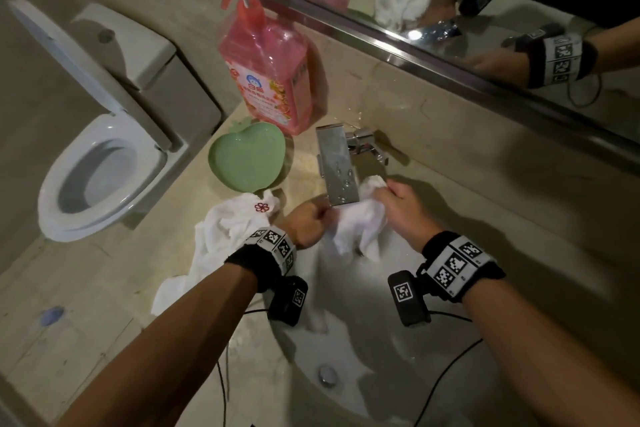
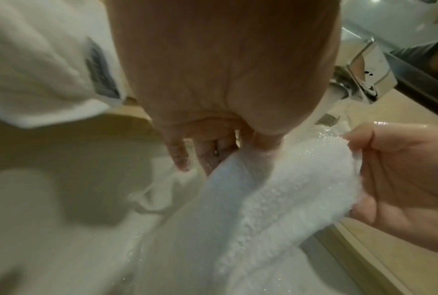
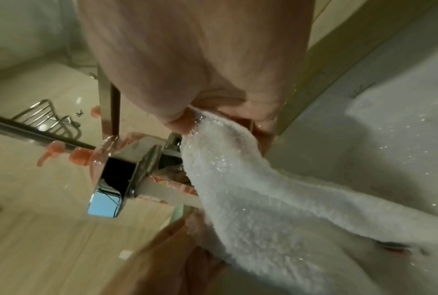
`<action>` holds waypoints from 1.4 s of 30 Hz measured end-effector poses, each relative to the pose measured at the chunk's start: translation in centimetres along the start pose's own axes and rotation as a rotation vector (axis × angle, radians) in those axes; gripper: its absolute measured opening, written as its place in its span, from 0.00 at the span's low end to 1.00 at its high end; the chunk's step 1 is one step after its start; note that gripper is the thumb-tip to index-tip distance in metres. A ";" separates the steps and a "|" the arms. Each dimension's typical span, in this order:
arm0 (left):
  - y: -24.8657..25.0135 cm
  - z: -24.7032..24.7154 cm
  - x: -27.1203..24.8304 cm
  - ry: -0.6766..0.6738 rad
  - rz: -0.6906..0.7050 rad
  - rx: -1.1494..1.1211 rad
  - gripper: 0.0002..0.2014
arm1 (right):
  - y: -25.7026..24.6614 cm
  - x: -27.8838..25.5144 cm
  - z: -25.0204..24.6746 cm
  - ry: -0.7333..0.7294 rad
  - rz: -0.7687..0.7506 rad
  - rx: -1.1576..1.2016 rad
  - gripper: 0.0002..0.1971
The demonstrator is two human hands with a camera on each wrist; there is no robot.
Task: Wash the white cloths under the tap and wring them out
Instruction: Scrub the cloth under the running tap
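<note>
Gripping white cloth [image 1: 360, 222] under tap [image 1: 337, 170] | left hand [image 1: 306, 224] fingers curled on it | right hand [image 1: 403, 206] fingers pinching it

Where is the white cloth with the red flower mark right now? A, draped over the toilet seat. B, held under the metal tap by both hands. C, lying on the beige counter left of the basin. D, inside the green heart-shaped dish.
C: the white cloth with the red flower mark lies crumpled on the beige counter, beside the left hand, which holds a different cloth.
</note>
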State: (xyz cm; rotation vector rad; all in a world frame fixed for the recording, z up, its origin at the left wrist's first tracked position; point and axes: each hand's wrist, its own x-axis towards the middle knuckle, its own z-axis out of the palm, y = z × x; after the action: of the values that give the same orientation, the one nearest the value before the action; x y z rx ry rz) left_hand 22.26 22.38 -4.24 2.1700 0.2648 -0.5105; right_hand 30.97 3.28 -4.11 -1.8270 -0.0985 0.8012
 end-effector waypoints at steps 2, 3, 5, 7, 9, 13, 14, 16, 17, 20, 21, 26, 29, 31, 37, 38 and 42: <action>1.2 0.4 0.5 0.030 0.058 -0.034 0.09 | 0.2 -0.5 -0.6 -0.076 0.026 0.012 0.08; 1.6 0.5 0.7 0.022 0.085 -0.055 0.08 | 0.3 -0.6 -0.7 -0.121 0.037 -0.023 0.14; 2.3 0.5 0.9 0.010 0.102 -0.091 0.14 | 0.4 -0.8 -0.6 -0.163 0.005 -0.253 0.24; 2.2 0.4 1.0 0.012 0.102 -0.100 0.17 | 0.3 -0.9 -0.2 -0.140 -0.078 -0.514 0.20; 1.8 -0.1 0.8 0.008 0.103 -0.097 0.15 | 0.1 -1.1 0.5 -0.136 -0.133 -0.505 0.10; 0.9 -1.4 0.2 -0.082 0.058 -0.206 0.19 | -0.3 -0.9 1.0 -0.183 -0.062 -0.313 0.20; 0.4 -1.4 0.1 -0.080 0.070 -0.129 0.19 | -0.5 -0.9 0.9 -0.190 -0.043 -0.247 0.20; -0.5 -1.4 -0.2 -0.033 0.085 0.042 0.13 | -0.8 -0.8 0.5 -0.177 0.006 -0.116 0.19; -0.9 -1.4 -0.5 -0.003 0.076 0.082 0.11 | -0.9 -0.7 0.3 -0.170 0.029 -0.070 0.19; -1.4 -1.7 -1.0 0.089 0.038 0.000 0.01 | -0.9 -0.7 0.0 -0.137 0.048 -0.026 0.05; -1.4 -1.9 -1.2 0.120 0.049 -0.049 0.04 | -0.7 -0.6 0.0 -0.135 0.063 -0.040 0.05; -0.5 -3.0 -2.0 0.111 0.156 -0.027 0.05 | -1.0 -0.3 2.2 -0.267 -0.027 -0.152 0.23; 0.2 -3.3 -2.2 0.082 0.196 0.004 0.08 | -2.3 -0.5 4.4 -0.309 -0.190 -0.229 0.25; 0.8 -3.6 -2.1 0.050 0.153 -0.024 0.07 | -2.7 -0.3 5.1 -0.265 -0.208 -0.233 0.21; 0.7 -2.8 -0.9 0.015 -0.076 0.110 0.11 | -1.4 0.0 2.8 -0.148 -0.085 -0.163 0.17; 0.4 -2.3 -0.6 0.026 -0.112 0.135 0.11 | -1.2 0.1 2.2 -0.137 -0.072 -0.129 0.16; 0.9 -0.7 0.2 0.060 -0.034 -0.203 0.14 | -0.7 -0.3 -0.3 -0.130 0.021 -0.228 0.20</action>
State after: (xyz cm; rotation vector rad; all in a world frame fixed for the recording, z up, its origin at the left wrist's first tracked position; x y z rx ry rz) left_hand 22.95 22.40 -3.27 1.9876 0.3710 -0.4193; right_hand 31.14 3.19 -3.36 -1.9900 -0.2640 0.9558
